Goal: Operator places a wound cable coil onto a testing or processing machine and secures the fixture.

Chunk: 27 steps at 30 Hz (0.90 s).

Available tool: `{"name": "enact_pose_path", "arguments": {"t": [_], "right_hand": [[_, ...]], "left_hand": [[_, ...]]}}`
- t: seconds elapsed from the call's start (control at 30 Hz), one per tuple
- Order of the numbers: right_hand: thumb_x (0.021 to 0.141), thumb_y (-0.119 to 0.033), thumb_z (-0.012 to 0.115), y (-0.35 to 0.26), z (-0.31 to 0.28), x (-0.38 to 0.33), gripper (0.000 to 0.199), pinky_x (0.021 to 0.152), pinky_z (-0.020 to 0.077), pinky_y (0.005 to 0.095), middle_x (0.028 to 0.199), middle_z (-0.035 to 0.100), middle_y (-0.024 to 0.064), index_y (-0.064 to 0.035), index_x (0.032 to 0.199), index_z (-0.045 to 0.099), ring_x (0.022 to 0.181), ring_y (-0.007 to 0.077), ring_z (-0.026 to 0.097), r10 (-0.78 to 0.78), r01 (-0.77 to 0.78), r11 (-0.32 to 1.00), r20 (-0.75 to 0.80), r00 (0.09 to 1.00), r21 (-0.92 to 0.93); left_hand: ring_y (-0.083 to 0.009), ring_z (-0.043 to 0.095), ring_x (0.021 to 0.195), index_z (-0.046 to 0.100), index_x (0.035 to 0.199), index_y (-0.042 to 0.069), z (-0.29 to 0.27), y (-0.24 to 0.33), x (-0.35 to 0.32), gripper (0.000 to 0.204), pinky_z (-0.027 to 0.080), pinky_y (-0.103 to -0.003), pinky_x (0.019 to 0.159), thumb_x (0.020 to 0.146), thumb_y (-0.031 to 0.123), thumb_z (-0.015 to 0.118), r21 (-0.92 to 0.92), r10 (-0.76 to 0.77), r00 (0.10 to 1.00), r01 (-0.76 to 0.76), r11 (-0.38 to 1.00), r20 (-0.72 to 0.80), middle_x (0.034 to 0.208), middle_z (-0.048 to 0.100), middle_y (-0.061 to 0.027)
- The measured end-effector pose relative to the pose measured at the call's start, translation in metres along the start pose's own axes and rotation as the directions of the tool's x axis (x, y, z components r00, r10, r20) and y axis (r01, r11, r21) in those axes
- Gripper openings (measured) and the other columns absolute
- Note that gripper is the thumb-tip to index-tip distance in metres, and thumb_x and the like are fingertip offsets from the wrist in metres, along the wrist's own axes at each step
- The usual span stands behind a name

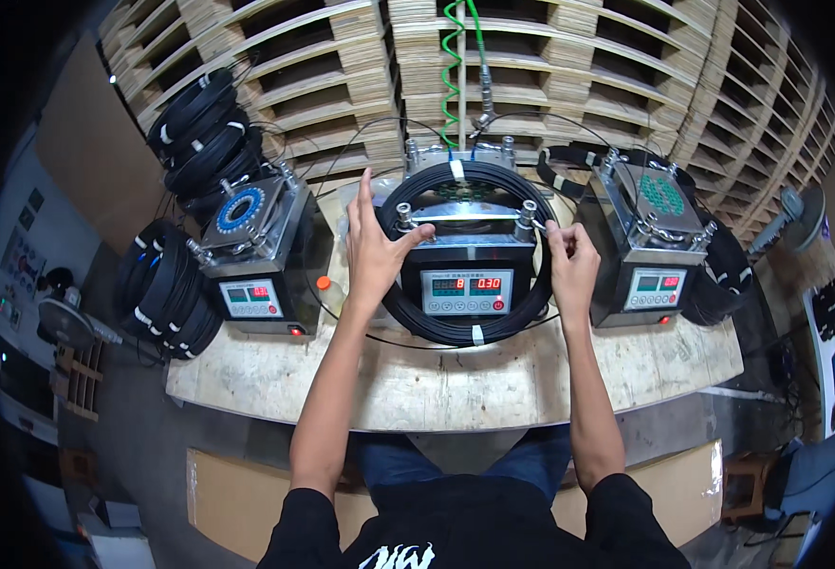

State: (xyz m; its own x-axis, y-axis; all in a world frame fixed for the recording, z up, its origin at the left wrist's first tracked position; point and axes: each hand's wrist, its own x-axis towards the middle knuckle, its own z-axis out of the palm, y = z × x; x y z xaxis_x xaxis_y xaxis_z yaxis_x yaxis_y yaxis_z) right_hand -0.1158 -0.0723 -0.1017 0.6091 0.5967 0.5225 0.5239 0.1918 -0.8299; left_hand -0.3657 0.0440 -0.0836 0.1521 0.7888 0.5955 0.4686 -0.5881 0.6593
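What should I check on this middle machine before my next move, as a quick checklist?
1. Black cable coil looped around the middle machine: ok.
2. Left hand on the left post: ok.
3. Right hand pinching at the right post: ok.
4. White ties on the coil: ok, two visible.
5. Cable end seated in the fixture: cannot tell.

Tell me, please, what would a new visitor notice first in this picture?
First, the large black cable coil looped around the middle grey metal box machine on the pale plywood bench, with the left hand and right hand at its two sides. Above it hangs a bright green spiral hose.
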Motion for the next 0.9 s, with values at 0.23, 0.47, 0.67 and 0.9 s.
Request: {"name": "enact_pose_path", "arguments": {"t": [0.23, 0.47, 0.67, 0.9], "right_hand": [[0.092, -0.012, 0.069, 0.004, -0.002, -0.005, 0.018, 0.067, 0.0466, 0.0313, 0.092, 0.061, 0.0129, 0.0021, 0.098, 0.059, 0.076, 0.0189, 0.058, -0.17, 0.168, 0.985, 0.033, 0.985, 0.037], [0.085, -0.011, 0.077, -0.003, -0.009, -0.006, 0.032, 0.075, 0.0454, 0.0348, 0.096, 0.06, 0.0105, 0.0017, 0.11, 0.063, 0.089, 0.0209, 0.055, -0.155, 0.157, 0.981, 0.021, 0.988, -0.115], [0.089, -0.013, 0.075, -0.01, -0.004, -0.009, 0.019, 0.06, 0.0427, 0.0273, 0.07, 0.062, 0.0079, 0.0043, 0.09, 0.065, 0.061, 0.0112, 0.051, -0.082, 0.081, 0.996, 0.054, 0.995, 0.033], [0.088, -0.001, 0.071, -0.025, 0.036, -0.028, 0.023, 0.067, 0.0508, 0.0309, 0.085, 0.064, 0.011, 0.0028, 0.109, 0.063, 0.07, 0.0183, 0.062, -0.242, 0.222, 0.965, 0.148, 0.959, 0.137]], "left_hand": [[-0.0422, 0.058, 0.114, 0.026, 0.156, 0.012, 0.017, 0.015, -0.002, 0.105, 0.047, -0.05, 0.093, 0.078, 0.061, 0.076, 0.163, 0.016, 0.993, 0.004, 0.987, -0.119, 0.133, 0.05, -0.0239], [-0.0383, 0.06, 0.116, 0.044, 0.146, 0.005, 0.003, -0.008, 0.006, 0.082, 0.046, -0.044, 0.1, 0.084, 0.044, 0.078, -0.08, 0.192, 0.98, -0.188, 0.979, 0.045, 0.128, 0.058, -0.0239], [-0.0277, 0.058, 0.122, 0.045, 0.145, 0.003, -0.002, -0.026, -0.002, 0.072, 0.043, -0.037, 0.104, 0.088, 0.037, 0.076, -0.307, 0.064, 0.987, -0.015, 0.952, 0.15, 0.13, 0.061, -0.0192], [-0.0267, 0.06, 0.119, 0.048, 0.143, 0.003, 0.005, -0.035, 0.005, 0.075, 0.044, -0.036, 0.103, 0.083, 0.034, 0.081, -0.388, 0.058, 0.986, 0.009, 0.922, 0.159, 0.128, 0.062, -0.0187]]}}
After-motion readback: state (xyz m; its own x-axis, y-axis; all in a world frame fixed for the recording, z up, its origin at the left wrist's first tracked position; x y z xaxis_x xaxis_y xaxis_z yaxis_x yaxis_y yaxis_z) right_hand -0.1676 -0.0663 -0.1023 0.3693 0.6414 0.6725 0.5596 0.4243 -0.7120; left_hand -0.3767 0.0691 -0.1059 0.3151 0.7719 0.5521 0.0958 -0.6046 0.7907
